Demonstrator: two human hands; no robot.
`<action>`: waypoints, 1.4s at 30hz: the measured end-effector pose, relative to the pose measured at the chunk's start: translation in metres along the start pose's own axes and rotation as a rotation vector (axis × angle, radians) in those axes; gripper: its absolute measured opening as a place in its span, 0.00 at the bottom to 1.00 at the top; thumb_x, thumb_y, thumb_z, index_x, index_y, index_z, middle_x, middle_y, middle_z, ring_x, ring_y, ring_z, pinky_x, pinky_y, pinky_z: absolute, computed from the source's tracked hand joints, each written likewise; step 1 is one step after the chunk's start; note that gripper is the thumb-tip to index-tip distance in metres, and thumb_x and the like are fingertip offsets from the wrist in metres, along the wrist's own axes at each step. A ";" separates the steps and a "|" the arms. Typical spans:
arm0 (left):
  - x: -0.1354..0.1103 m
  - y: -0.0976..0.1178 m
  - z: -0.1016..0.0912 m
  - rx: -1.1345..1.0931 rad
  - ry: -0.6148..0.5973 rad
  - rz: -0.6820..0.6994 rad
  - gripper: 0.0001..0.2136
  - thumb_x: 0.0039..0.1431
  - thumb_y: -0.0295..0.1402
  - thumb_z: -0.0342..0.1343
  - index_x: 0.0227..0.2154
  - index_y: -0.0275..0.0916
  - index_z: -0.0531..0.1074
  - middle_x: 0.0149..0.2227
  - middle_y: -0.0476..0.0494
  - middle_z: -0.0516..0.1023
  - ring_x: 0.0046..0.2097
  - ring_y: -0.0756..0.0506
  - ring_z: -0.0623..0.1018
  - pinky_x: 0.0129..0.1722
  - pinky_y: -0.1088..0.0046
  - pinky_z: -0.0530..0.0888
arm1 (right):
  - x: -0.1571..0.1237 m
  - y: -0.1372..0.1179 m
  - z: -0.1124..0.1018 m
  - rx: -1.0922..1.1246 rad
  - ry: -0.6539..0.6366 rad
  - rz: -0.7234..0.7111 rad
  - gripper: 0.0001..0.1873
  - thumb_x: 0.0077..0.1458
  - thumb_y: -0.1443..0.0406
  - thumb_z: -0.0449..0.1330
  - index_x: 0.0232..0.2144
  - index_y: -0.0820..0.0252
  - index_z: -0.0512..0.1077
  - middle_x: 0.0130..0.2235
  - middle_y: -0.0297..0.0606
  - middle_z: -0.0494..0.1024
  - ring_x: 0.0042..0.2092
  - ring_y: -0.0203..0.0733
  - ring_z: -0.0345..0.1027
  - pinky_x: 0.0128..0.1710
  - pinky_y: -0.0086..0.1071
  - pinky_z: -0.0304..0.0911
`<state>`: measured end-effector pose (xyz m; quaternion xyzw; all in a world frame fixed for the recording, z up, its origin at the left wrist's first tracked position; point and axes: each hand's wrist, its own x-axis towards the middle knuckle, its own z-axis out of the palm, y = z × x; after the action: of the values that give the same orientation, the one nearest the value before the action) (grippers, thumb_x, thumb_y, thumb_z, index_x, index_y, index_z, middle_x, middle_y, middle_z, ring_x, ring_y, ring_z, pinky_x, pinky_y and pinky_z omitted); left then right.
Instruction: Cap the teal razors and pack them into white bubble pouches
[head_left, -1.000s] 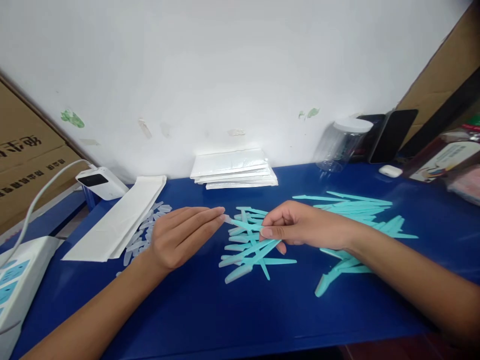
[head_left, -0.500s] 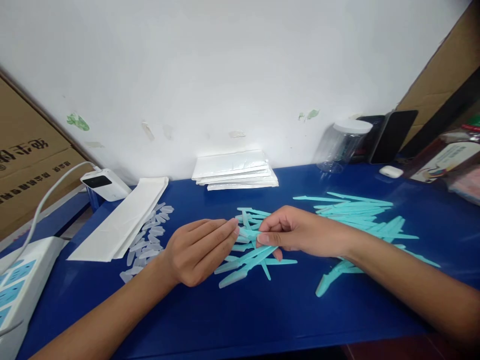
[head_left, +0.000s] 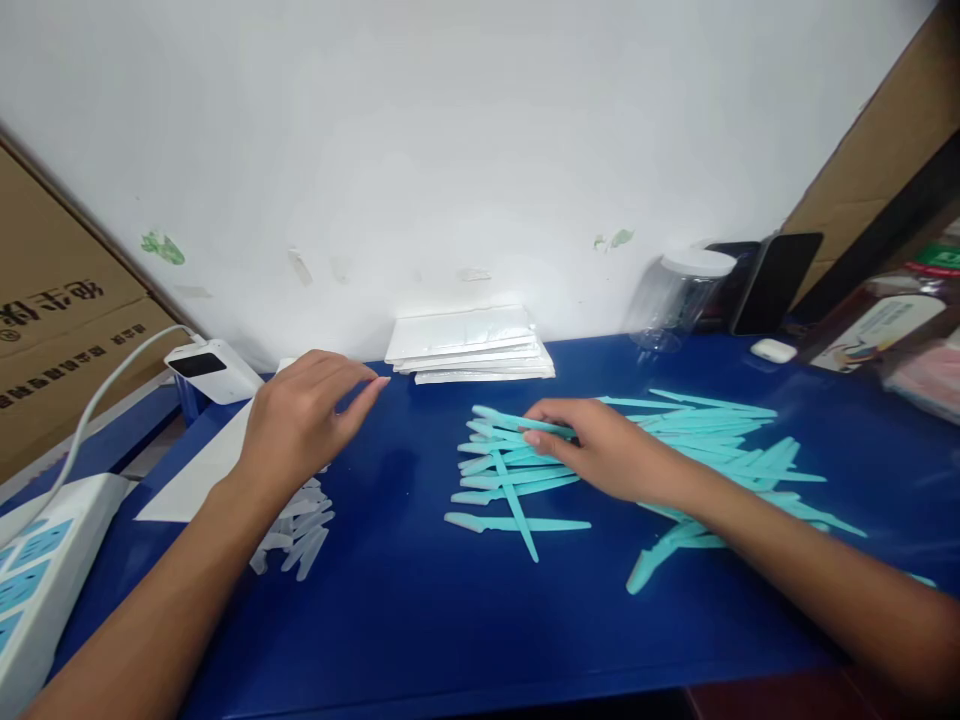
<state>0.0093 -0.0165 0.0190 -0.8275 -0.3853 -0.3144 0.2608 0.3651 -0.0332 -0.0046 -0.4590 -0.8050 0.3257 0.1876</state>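
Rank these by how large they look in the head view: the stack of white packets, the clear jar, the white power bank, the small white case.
1. stack of white packets
2. clear jar and white power bank: about alike, so I do not rank them
3. small white case, plainly the smallest

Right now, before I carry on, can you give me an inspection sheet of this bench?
Surface: blue table, glossy.
Work items: turquoise sticks in a middle pile and a right pile; clear caps heaped at left.
Clutter: white paper strip, white pouches stacked, jar, phone, earbud case.
Hands: left hand open, near strip and caps; right hand lies on the middle pile, grip unclear.
Cables: white cable into power bank; power strip.
Surroundings: white wall; cardboard box at left.
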 end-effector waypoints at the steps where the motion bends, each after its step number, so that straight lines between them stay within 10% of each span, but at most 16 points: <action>1: -0.001 -0.003 -0.001 0.011 -0.039 -0.024 0.08 0.71 0.37 0.61 0.39 0.41 0.82 0.37 0.41 0.87 0.41 0.36 0.86 0.42 0.58 0.80 | -0.001 0.000 0.002 -0.060 0.026 -0.028 0.24 0.73 0.46 0.53 0.46 0.57 0.79 0.44 0.44 0.82 0.43 0.50 0.74 0.41 0.41 0.67; 6: -0.003 -0.010 -0.004 0.038 -0.143 -0.099 0.14 0.72 0.45 0.58 0.38 0.42 0.82 0.36 0.41 0.87 0.39 0.36 0.85 0.36 0.61 0.78 | -0.007 -0.006 0.017 -0.307 0.149 -0.104 0.41 0.64 0.38 0.60 0.66 0.58 0.72 0.65 0.54 0.74 0.67 0.69 0.63 0.63 0.64 0.63; 12: -0.003 -0.014 -0.008 0.053 -0.152 -0.136 0.18 0.71 0.50 0.59 0.39 0.40 0.82 0.38 0.39 0.88 0.40 0.35 0.85 0.36 0.61 0.77 | -0.016 -0.020 0.040 -0.377 -0.080 -0.050 0.68 0.53 0.30 0.62 0.79 0.65 0.47 0.78 0.60 0.50 0.76 0.81 0.42 0.70 0.75 0.48; 20: -0.001 -0.032 -0.021 -0.005 -0.272 -0.203 0.16 0.68 0.52 0.60 0.36 0.45 0.82 0.36 0.44 0.87 0.35 0.39 0.84 0.33 0.65 0.75 | -0.009 -0.006 0.020 -0.236 -0.113 -0.141 0.43 0.65 0.42 0.64 0.74 0.51 0.63 0.65 0.49 0.74 0.66 0.64 0.66 0.65 0.56 0.66; 25: -0.015 -0.063 -0.036 -0.426 -0.825 -0.191 0.18 0.61 0.54 0.67 0.40 0.44 0.83 0.25 0.52 0.81 0.23 0.48 0.78 0.21 0.77 0.71 | 0.005 0.009 0.019 -0.249 0.005 -0.245 0.32 0.69 0.51 0.63 0.70 0.54 0.69 0.62 0.49 0.77 0.62 0.60 0.70 0.61 0.53 0.70; 28: -0.029 -0.073 -0.041 -0.610 -0.914 -0.095 0.24 0.60 0.56 0.68 0.49 0.44 0.80 0.28 0.55 0.79 0.24 0.51 0.77 0.21 0.81 0.71 | 0.015 0.018 0.022 -0.302 0.101 -0.301 0.28 0.71 0.51 0.61 0.67 0.56 0.72 0.61 0.51 0.79 0.62 0.61 0.71 0.61 0.55 0.69; 37: -0.020 -0.019 -0.032 -0.472 -1.188 -0.522 0.27 0.35 0.35 0.75 0.43 0.47 0.76 0.31 0.53 0.73 0.28 0.45 0.76 0.23 0.75 0.67 | 0.019 0.025 0.017 -0.369 0.247 -0.327 0.22 0.72 0.54 0.59 0.62 0.57 0.75 0.59 0.51 0.79 0.62 0.61 0.69 0.62 0.57 0.66; 42: -0.013 -0.018 -0.024 -0.453 -1.190 -0.506 0.20 0.40 0.38 0.74 0.38 0.46 0.74 0.31 0.52 0.73 0.29 0.45 0.74 0.24 0.73 0.66 | 0.016 0.024 0.009 -0.310 0.316 -0.317 0.18 0.72 0.56 0.60 0.58 0.58 0.77 0.56 0.50 0.80 0.60 0.58 0.70 0.60 0.54 0.67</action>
<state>-0.0192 -0.0287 0.0296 -0.7780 -0.5693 0.0697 -0.2566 0.3666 -0.0136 -0.0277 -0.3955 -0.8678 0.0896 0.2872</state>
